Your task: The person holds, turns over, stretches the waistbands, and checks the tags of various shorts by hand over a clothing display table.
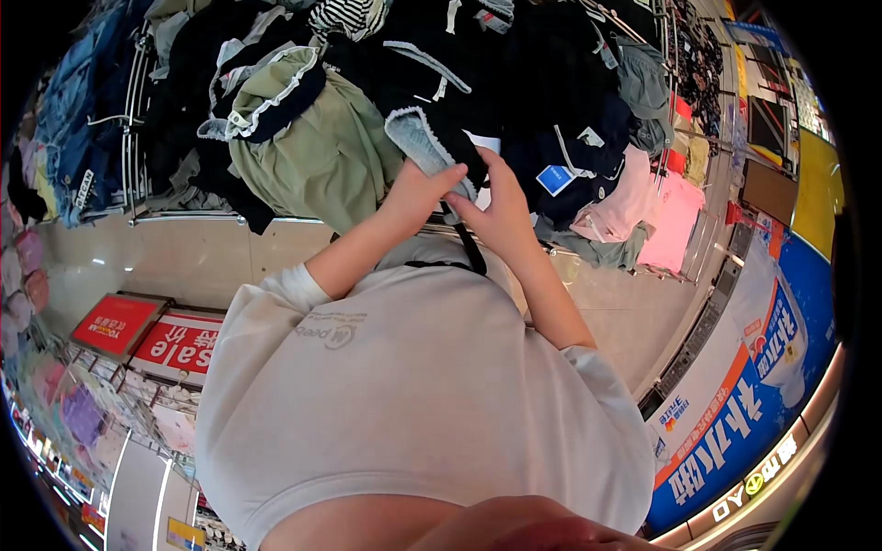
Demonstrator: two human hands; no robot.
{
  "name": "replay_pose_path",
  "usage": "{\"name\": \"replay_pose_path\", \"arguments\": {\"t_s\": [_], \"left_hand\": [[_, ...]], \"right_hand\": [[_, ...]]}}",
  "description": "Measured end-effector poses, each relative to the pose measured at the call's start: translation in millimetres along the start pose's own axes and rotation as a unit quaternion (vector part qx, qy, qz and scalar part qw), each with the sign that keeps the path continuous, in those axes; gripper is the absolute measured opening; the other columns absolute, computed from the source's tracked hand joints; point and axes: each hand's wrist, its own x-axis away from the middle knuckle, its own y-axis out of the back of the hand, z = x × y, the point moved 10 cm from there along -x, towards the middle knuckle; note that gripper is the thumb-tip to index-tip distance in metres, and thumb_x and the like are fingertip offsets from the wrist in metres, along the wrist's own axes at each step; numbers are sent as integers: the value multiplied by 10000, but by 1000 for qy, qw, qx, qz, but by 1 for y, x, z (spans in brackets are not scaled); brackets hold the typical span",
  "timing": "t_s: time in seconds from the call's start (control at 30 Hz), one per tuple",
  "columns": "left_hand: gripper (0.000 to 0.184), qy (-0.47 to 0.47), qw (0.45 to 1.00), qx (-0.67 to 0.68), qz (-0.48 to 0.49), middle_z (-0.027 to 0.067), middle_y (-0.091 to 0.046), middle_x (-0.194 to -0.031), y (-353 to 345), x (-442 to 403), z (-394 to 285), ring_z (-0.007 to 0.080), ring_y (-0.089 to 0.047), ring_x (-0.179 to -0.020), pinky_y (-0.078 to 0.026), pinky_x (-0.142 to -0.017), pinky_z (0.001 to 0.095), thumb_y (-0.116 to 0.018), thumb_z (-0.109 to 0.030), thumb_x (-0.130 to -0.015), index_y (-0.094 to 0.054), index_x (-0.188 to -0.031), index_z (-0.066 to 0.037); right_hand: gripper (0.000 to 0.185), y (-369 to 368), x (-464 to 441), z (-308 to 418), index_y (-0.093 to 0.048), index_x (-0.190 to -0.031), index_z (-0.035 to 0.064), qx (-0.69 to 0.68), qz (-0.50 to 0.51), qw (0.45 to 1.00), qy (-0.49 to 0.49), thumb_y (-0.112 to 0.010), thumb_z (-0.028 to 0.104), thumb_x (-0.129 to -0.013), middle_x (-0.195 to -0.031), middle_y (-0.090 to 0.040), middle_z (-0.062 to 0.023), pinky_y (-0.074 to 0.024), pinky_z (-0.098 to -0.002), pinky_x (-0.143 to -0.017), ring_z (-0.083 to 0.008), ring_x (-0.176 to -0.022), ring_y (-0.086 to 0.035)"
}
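My left hand is closed on the edge of a black garment with a light grey fuzzy lining. On the other side of the same edge, my right hand grips the garment, its thumb near my left fingertips. Dark straps hang below my hands. Left of them lies an olive-green garment with a white-trimmed, dark waistband. To the right is dark navy clothing with a blue tag. Other black clothes are piled beyond my hands.
A metal rack rail borders the clothes pile. Pink garments lie at its right end, and denim clothes stand at the left. Red sale signs are lower left; a blue advertising panel is lower right.
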Motion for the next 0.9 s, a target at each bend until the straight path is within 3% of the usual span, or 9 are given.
{"name": "replay_pose_path", "arguments": {"t_s": [0.1, 0.17, 0.2, 0.23, 0.33, 0.43, 0.47, 0.6, 0.9], "left_hand": [[470, -15, 998, -23, 53, 56, -587, -1215, -12, 14, -3, 166, -566, -1100, -478, -878, 322, -615, -41, -876, -469, -1322, -45], [421, 46, 998, -39, 22, 56, -600, -1190, -16, 25, -6, 170, -579, -1083, -477, -882, 322, -581, -79, -902, -484, -1310, -42], [354, 0, 999, -28, 26, 56, -616, -1151, -22, 25, -17, 172, -594, -1052, -476, -898, 335, -568, -134, -932, -515, -1270, -40], [354, 1, 999, -31, 29, 56, -616, -1151, -27, 27, -20, 172, -594, -1052, -476, -898, 335, -568, -134, -932, -515, -1270, -40], [322, 23, 999, 41, 5, 54, -634, -1089, -37, 34, -26, 158, -609, -1003, -480, -897, 333, -502, -279, -1004, -562, -1191, -24], [362, 58, 992, 106, 39, 73, -638, -1091, -57, 37, -27, 186, -624, -993, -493, -893, 354, -443, -324, -1022, -557, -1201, -31], [444, 66, 992, 101, 43, 101, -628, -1158, -59, 36, -22, 221, -612, -1065, -482, -941, 377, -370, -386, -1034, -536, -1241, -31], [515, 65, 986, 132, 72, 129, -555, -1317, -93, 53, -34, 262, -534, -1223, -420, -1051, 417, -303, -424, -1038, -480, -1321, -32], [472, 29, 965, 237, 104, 141, -541, -1334, -107, 83, -21, 280, -523, -1240, -406, -1068, 434, -327, -381, -1038, -467, -1334, -41]], "right_hand": [[541, 1, 7, -2, -494, -1282, -15, -78, -11, 997, -19, -679, 154, -803, -1108, -639, -228, -494, -389, -863, -384, -1040, -627], [439, 11, 13, 0, -521, -1245, -28, -132, -20, 990, -39, -625, 89, -834, -1020, -662, -226, -506, -349, -802, -347, -940, -668], [350, 19, 17, 2, -555, -1198, -40, -148, -23, 986, -70, -601, 58, -866, -923, -671, -183, -501, -303, -720, -231, -800, -666], [280, 24, 23, -12, -588, -1153, -30, -170, -30, 976, -134, -596, 120, -916, -887, -657, -81, -465, -255, -693, -101, -768, -573], [252, 35, 32, -27, -632, -1107, 29, -409, -14, 895, -180, -545, 234, -990, -878, -608, 49, -413, -201, -707, -31, -801, -504], [311, 43, 40, -25, -626, -1113, 11, -569, 31, 794, -213, -493, 272, -1010, -973, -672, -29, -501, -254, -769, -102, -854, -626], [334, 44, 43, -27, -618, -1118, -8, -599, 42, 769, -218, -481, 276, -1009, -1023, -685, -79, -530, -294, -806, -147, -898, -659], [382, 47, 56, -29, -612, -1137, -17, -682, 73, 688, -238, -507, 317, -984, -1052, -686, -119, -548, -335, -828, -197, -935, -672], [398, 52, 60, -26, -594, -1179, -9, -737, 166, 627, -191, -486, 321, -983, -1096, -672, -122, -543, -352, -859, -210, -965, -666]]}}
